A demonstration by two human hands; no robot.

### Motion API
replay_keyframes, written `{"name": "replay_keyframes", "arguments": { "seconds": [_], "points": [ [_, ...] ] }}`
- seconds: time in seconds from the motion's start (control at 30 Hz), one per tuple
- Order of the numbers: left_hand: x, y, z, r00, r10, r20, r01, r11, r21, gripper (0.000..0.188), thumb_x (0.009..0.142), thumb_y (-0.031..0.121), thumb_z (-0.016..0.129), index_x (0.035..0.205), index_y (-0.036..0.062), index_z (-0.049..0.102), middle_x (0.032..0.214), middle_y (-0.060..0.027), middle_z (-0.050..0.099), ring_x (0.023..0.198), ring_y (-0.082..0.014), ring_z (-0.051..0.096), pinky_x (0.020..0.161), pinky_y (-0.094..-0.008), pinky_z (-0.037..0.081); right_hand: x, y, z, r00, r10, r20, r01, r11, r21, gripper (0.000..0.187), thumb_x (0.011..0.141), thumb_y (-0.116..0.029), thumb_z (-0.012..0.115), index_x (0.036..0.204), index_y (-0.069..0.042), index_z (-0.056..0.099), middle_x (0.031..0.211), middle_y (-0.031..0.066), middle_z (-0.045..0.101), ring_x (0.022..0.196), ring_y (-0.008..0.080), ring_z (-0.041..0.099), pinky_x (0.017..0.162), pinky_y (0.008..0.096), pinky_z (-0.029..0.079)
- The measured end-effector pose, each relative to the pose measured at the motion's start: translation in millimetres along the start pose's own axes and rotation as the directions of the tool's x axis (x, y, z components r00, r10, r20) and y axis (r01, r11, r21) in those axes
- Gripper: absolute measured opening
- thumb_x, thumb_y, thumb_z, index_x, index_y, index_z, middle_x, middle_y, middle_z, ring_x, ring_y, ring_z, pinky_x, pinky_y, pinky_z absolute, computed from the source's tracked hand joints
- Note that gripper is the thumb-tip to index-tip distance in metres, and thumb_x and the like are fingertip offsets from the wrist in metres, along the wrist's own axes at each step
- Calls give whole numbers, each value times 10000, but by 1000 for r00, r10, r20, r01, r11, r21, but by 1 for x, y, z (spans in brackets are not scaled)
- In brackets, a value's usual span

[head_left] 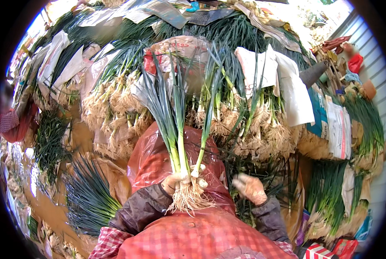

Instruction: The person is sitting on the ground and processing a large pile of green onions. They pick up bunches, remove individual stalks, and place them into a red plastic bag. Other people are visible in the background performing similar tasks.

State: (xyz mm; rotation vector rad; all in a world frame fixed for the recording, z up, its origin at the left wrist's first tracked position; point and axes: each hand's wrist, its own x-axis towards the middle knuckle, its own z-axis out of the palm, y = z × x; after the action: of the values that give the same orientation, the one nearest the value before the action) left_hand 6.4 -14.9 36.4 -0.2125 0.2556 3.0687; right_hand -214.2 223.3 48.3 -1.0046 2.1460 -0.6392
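Near the middle, my left hand is closed round the base of a few green garlic stalks. They stand roughly upright, long dark leaves fanning away from me, with pale bulbs and a tangle of tan roots hanging toward my lap. One stalk leans to the right of the others. My right hand is apart from them on the right, its fingers loosely extended and slightly blurred, with nothing seen in it. A red checked apron under clear reddish plastic covers my lap beneath the stalks.
Ahead lie heaps of similar plants, roots toward me, partly covered by white sheets. A leafy bundle rests at my left, more bundles at my right. Loose dark leaves lie beside my right hand. Corrugated wall bounds the right.
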Motion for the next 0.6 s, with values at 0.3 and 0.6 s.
{"name": "replay_keyframes", "arguments": {
  "seconds": [0.3, 0.6],
  "points": [
    [-13, -10, -5, 991, -41, 127, 50, 996, -70, 343, 815, 178, 711, 1096, 39, 571, 1039, -86, 586, 970, -256, 610, 873, -411, 540, 145, -94, 8, 742, -500, -446, 583, 810, 61, 163, 930, -123, 547, 1027, -18, 625, 820, 81, 676, 570, 111, 584, 522, 251, 494],
    [-23, -9, 0, 955, 64, 289, -18, 987, -160, 429, 795, 257, 729, 1123, 42, 555, 947, -136, 601, 821, -277, 586, 792, -438, 461, 73, 50, 17, 812, -582, 44, 554, 745, -371, 276, 694, -64, 690, 963, -112, 659, 796, 85, 620, 731, 290, 631, 638, 391, 527]
  ]
}}
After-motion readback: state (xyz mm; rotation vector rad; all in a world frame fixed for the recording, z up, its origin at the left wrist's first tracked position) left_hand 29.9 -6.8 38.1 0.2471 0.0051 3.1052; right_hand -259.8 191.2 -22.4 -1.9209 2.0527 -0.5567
